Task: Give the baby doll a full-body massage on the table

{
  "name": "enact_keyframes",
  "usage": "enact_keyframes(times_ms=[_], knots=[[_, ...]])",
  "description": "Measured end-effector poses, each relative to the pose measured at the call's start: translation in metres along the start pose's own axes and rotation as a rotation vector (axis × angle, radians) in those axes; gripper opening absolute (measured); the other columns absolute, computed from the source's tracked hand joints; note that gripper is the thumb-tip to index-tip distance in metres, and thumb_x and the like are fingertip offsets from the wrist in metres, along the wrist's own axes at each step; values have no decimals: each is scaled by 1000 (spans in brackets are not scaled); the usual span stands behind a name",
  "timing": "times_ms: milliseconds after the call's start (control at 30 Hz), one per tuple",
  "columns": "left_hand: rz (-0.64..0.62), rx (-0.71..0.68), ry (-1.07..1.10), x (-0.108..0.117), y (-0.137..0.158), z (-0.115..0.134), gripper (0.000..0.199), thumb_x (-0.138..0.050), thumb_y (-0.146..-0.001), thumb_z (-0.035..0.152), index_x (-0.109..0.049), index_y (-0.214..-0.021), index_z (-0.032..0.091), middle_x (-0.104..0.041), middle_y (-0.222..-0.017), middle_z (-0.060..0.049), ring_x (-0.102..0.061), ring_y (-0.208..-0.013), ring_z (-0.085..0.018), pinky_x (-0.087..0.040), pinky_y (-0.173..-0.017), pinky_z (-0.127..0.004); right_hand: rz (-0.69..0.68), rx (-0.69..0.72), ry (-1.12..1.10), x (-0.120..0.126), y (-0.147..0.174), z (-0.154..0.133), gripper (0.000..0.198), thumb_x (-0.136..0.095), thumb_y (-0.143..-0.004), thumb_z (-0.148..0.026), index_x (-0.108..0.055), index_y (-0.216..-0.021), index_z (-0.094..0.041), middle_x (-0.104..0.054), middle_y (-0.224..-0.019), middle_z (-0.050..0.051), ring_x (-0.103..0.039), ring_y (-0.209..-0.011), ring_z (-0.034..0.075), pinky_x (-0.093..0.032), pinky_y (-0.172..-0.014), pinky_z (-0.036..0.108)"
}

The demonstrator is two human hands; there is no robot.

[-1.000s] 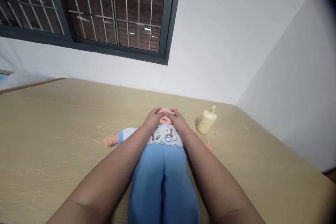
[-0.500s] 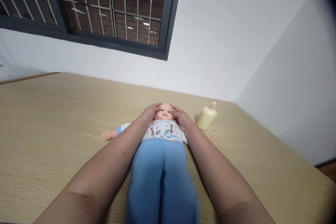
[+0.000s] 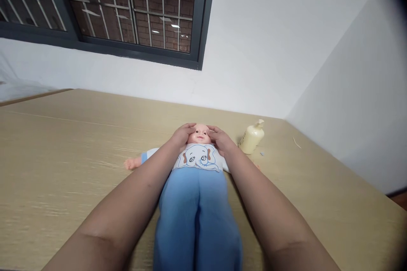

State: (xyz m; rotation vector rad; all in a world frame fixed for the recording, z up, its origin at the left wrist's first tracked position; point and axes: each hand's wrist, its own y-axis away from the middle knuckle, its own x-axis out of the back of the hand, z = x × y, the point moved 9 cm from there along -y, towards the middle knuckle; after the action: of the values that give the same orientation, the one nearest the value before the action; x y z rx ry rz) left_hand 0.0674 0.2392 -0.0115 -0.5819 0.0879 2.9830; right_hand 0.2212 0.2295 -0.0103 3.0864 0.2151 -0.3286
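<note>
Baby doll (image 3: 184,194) lies face up on the wooden table (image 3: 79,135) in front of you, its head away from you and its trousers running out of view at the bottom. Your left hand (image 3: 182,136) and your right hand (image 3: 221,139) lie on either side of its head (image 3: 200,135), fingers about half open and loosely curved, touching the temples and cheeks; neither is closed into a grip, and you cannot tell from here how hard they press. As far as this view shows, contact with the head is made on both sides, the face is uncovered between your hands, and the doll is already dressed in its elephant-print top (image 3: 199,156) and blue trousers. Your hands are not yet clear of the head, so this part of the handling looks unfinished; how much remains beyond it, you cannot judge. Beyond your right forearm, the pump bottle (image 3: 251,139) stands apart on the table, untouched, with a small blue scrap (image 3: 262,153) just beside it.
</note>
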Motion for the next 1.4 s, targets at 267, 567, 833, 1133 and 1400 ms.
enact_keyframes(times_ms=[267,567,833,1133,1400], knots=[[-32,-39,-27,-6,5,4,44,-76,-67,20,-64,-110,17,-71,-105,-12,-71,-91,-27,-58,-81,-40,-123,5,-109,-13,9,-5,55,-82,-69,-29,-57,-118,-24,-71,-108,6,-69,-96,24,-57,-86,41],[-19,-59,-64,-13,8,6,44,-81,-66,23,-60,-105,18,-71,-94,-6,-70,-80,-22,-57,-73,-34,14,113,119,-5,-2,-5,48,-79,-70,-43,-57,-109,-26,-68,-100,1,-68,-90,22,-56,-79,36],[-47,30,43,-10,7,2,43,-74,-69,19,-61,-110,18,-71,-103,-12,-71,-89,-27,-59,-80,-42,-37,41,-16,-9,4,-5,44,-69,-75,-31,-59,-117,-25,-72,-106,4,-69,-99,24,-56,-89,41],[-49,6,-10,-10,5,3,44,-74,-67,19,-61,-109,18,-71,-96,-10,-71,-83,-26,-58,-76,-39,-112,82,-10,-14,9,-8,46,-76,-77,-36,-60,-118,-25,-72,-110,5,-70,-100,24,-57,-90,41],[-45,0,-97,-15,3,2,45,-81,-65,21,-61,-106,18,-72,-87,-7,-69,-75,-23,-55,-68,-33,29,57,41,-5,0,-1,56,-85,-68,-43,-57,-114,-24,-73,-103,6,-71,-95,26,-59,-82,41]])
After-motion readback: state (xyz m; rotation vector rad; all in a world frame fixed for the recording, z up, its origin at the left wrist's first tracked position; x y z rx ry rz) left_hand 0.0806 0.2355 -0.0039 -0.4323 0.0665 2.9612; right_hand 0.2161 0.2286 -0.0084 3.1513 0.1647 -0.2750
